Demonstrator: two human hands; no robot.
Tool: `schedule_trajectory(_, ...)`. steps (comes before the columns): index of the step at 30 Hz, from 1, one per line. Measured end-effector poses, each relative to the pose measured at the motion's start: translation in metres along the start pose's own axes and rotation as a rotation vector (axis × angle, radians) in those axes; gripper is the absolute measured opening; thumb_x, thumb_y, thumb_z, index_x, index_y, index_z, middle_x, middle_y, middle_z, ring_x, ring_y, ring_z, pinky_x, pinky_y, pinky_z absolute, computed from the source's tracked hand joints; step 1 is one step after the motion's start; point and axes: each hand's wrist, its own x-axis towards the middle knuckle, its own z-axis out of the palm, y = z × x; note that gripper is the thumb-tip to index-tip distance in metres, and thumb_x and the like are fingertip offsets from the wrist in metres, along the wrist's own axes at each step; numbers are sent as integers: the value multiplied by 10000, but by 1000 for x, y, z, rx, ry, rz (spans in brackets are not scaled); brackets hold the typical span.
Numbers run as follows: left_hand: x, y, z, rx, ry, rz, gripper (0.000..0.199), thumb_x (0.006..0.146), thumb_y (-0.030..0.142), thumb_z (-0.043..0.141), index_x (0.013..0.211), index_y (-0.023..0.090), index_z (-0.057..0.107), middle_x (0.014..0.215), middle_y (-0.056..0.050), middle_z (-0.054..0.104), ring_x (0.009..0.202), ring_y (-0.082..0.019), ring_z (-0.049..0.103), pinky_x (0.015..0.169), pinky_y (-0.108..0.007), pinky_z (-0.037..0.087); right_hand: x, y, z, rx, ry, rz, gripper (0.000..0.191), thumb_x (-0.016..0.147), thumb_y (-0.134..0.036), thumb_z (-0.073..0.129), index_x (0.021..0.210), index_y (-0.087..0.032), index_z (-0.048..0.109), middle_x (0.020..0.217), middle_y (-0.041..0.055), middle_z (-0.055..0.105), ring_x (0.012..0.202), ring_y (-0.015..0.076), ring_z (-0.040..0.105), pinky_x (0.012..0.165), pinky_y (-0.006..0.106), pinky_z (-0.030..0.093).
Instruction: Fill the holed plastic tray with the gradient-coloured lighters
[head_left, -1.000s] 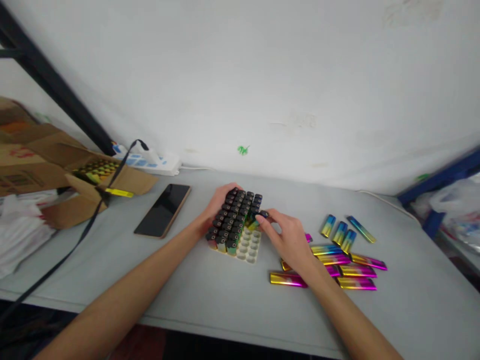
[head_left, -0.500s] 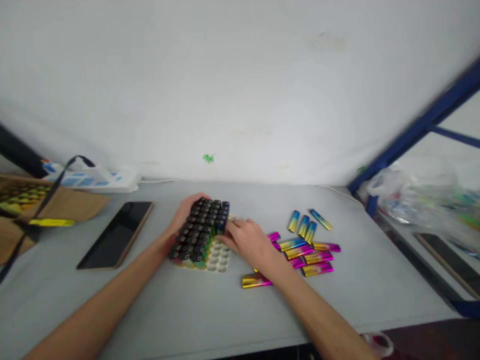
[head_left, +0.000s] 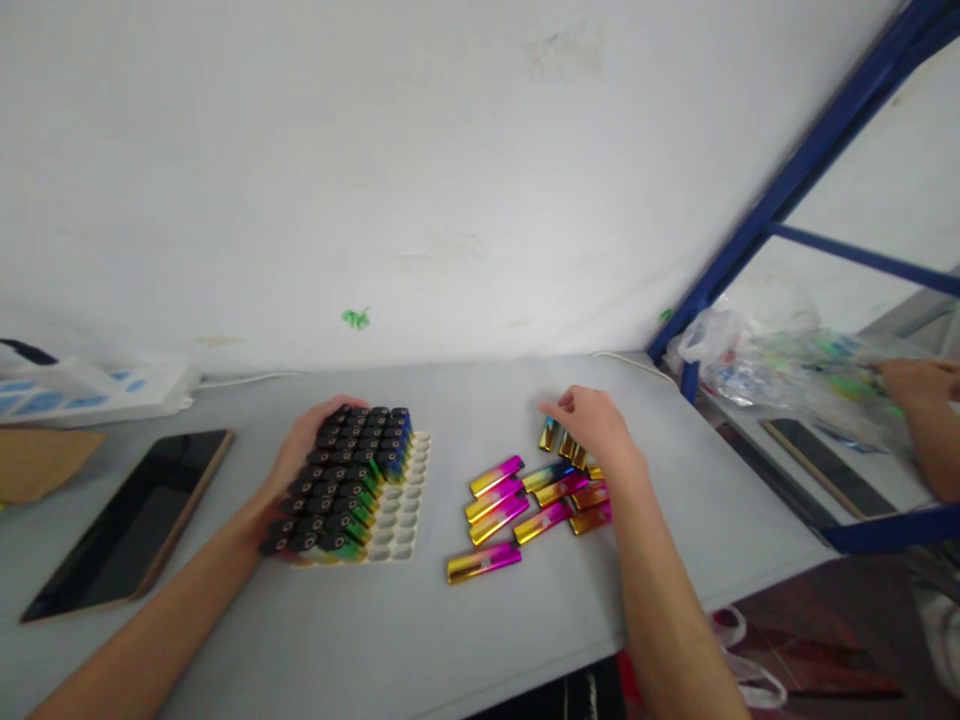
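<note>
Hands, left (head_left: 301, 442) and right (head_left: 594, 420), are now separating: left is curving around capped lighters (head_left: 349, 471) standing in white tray (head_left: 406, 505), right is half-curling over farthest loose lighters (head_left: 548, 436), grips unclear. Work is shifting from tray to tabletop (head_left: 517, 625).

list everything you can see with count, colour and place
Standing lighters: many, black-topped, in the tray
Tray: one, white, on the table
Loose lighters: over ten, gold-magenta or blue-gold, right of the tray
Phone: one, black screen, table's left
Power strip: one, white and blue, far left
Cardboard: one piece, brown, left edge
Table: one, grey, below the wall
Wall: one, white, behind; green mark
Frame: one, blue, right
Plastic bags: uncertain count, clear, right
Second phone: one, dark, right
Another person's hand: one, right edge
Left hand: one, bare, beside the standing lighters
Right hand: one, bare, over loose lighters
</note>
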Motion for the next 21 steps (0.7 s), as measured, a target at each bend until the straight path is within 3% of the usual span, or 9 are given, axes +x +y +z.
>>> schedule_trajectory(4, 2, -4, -3, -21, -10, 49, 318, 653, 498, 598, 785, 224, 689, 766, 17, 722, 885, -247, 646, 894, -310, 497, 2, -4, 11, -19, -69, -27, 375, 922, -437, 681, 1192, -176, 682, 1091, 138, 761, 1059, 302, 695, 872, 376, 480)
schedule_trajectory(8, 1, -5, -4, -57, -21, 70, 291, 659, 474, 603, 756, 212, 683, 722, 16, 704, 831, -235, 637, 858, -304, 487, 3, -22, 15, 151, -16, -199, 184, 938, -327, 643, 1029, -181, 707, 1033, 128, 762, 1038, 277, 691, 918, 371, 477)
schedule_trajectory(11, -1, -4, -3, -107, -13, 62, 265, 673, 466, 607, 728, 212, 662, 679, 18, 673, 773, -228, 621, 826, -312, 489, -1, -35, 19, 565, -19, -291, 232, 964, -431, 584, 911, -209, 630, 901, 82, 731, 908, 233, 694, 836, 344, 513)
schedule_trajectory(14, -3, -3, -2, -159, -13, 60, 252, 662, 466, 637, 690, 216, 640, 654, 21, 646, 738, -215, 597, 798, -307, 483, -10, -50, 23, 1109, -270, -257, 337, 945, -583, 559, 968, -249, 521, 841, 0, 677, 676, 166, 660, 654, 300, 520)
schedule_trajectory(16, -3, -5, -2, -188, -19, 61, 268, 666, 478, 650, 696, 211, 644, 665, 23, 646, 737, -206, 595, 786, -298, 481, -17, -62, 25, 1302, -397, -281, 387, 917, -630, 588, 999, -266, 484, 772, -51, 622, 553, 118, 574, 572, 257, 472)
schedule_trajectory(18, -3, -7, -2, -202, -29, 41, 287, 682, 487, 645, 720, 203, 655, 664, 22, 647, 722, -201, 599, 754, -297, 484, -23, -73, 27, 1347, -418, -322, 402, 909, -643, 599, 997, -269, 482, 652, -98, 503, 472, 87, 437, 505, 218, 377)
schedule_trajectory(21, -2, -10, -2, -239, -54, 18, 288, 715, 473, 640, 759, 189, 666, 672, 18, 659, 699, -193, 604, 713, -293, 485, -31, -87, 28, 1213, -306, -342, 424, 934, -659, 542, 892, -237, 528, 592, -95, 397, 480, 89, 335, 483, 226, 277)
